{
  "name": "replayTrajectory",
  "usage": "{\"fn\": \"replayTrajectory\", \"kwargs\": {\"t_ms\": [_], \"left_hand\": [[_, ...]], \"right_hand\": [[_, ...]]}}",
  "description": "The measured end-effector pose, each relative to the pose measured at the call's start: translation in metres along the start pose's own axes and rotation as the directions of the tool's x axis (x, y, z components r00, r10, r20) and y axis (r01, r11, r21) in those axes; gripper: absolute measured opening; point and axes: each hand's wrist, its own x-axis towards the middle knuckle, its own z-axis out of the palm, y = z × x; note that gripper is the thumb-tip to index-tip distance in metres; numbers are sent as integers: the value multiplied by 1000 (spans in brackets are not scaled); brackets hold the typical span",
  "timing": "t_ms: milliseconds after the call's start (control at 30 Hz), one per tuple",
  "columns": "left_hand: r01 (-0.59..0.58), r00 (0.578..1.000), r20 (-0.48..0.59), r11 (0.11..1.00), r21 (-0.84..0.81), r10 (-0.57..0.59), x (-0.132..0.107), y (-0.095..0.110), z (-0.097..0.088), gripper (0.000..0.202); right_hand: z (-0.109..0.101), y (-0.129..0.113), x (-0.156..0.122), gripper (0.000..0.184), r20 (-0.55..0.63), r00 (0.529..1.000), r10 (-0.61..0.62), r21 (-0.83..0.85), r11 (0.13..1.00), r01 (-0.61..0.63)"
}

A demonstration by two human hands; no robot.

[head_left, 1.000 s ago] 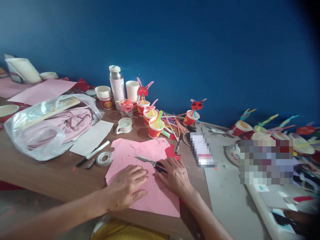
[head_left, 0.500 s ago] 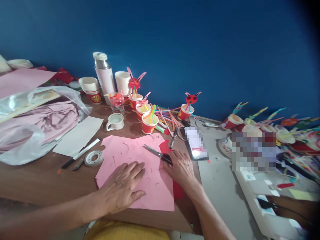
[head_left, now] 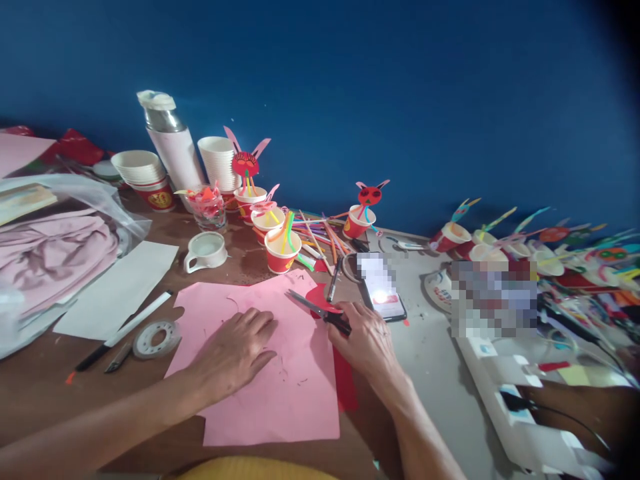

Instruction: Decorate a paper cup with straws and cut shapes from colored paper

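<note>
A sheet of pink paper (head_left: 280, 413) with cut-away edges and small dark marks lies on the brown table. My left hand (head_left: 237, 350) rests flat on it, fingers stretched out, holding nothing. On the right side of the sheet, my right hand (head_left: 363, 333) has its fingers wrapped round the black handles of a pair of scissors (head_left: 305, 303). The blades point up and left above the pink sheet and look closed. Red paper (head_left: 347, 383) shows from under the sheet's right edge, and another red piece (head_left: 316, 293) lies by the blades.
A phone (head_left: 383, 287) lies beyond my right hand, beside a pen (head_left: 334, 280). Tape (head_left: 156, 339), a craft knife (head_left: 119, 357) and a white mug (head_left: 206, 251) sit leftward. Behind stand decorated paper cups (head_left: 283, 253) and a thermos (head_left: 175, 153). A power strip (head_left: 493, 393) is at right.
The view has swung, so most objects sit further left. My left hand has moved slightly up the sheet. My right hand still grips the scissors, whose blades now overlap the red piece more.
</note>
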Motion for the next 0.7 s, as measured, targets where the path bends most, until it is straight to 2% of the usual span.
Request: {"fn": "replayTrajectory", "kwargs": {"t_ms": [133,300,467,700], "left_hand": [[7,1000,-23,1000,-26,-8,4,-5,6,21],[-6,997,-71,998,-66,1,7,-5,2,18],[-6,986,-168,997,-80,-7,10,-4,-14,20],[71,926,-362,992,-108,-106,11,-7,-43,15]], "right_hand": [[-4,7,3,22,21,999,49,1,999,-49],[-5,9,4,21,59,996,63,-10,998,-63],[-2,3,0,18,69,997,-38,4,999,38],[3,-8,-2,17,52,966,-252,36,967,251]]}}
